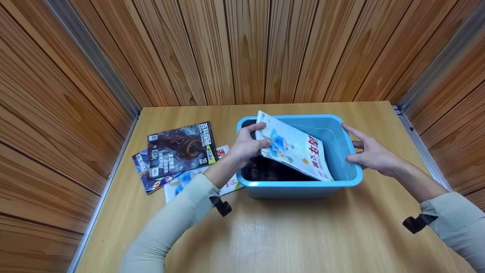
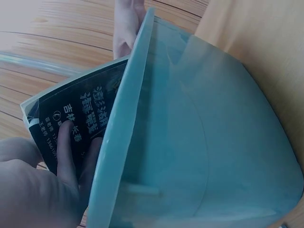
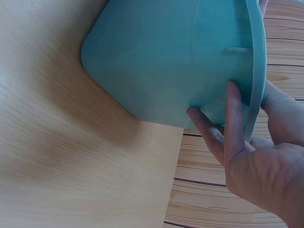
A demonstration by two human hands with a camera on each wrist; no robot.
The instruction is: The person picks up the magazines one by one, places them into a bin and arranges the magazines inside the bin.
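Wooden table (image 1: pixel 288 235) boxed in by plank walls, with a blue plastic bin (image 1: pixel 343 181) standing near the middle, a little toward the far edge. Inside the bin, a dark stack, probably more magazines, though too shadowed to tell. Leaning across the bin's opening, a white-covered magazine (image 1: pixel 293 146), high end at the far left corner, low end against the near wall. Gripped at its upper left edge by the left hand (image 1: pixel 244 146), thumb on top, fingers curled beneath and pressed against the dark back cover (image 2: pixel 71 128) in the left wrist view. Steadied on the other side by the right hand (image 1: pixel 369 153), thumb over the right rim and straight fingers (image 3: pixel 232 118) laid flat against the outer wall, holding nothing else. Off by the left edge of the table, a loose pile of magazines (image 1: pixel 178 149), the top one dark. Likely light and floppy, with a glossy, slippery cover; best pinched near the spine or along a long edge to stop sagging or fanning open.
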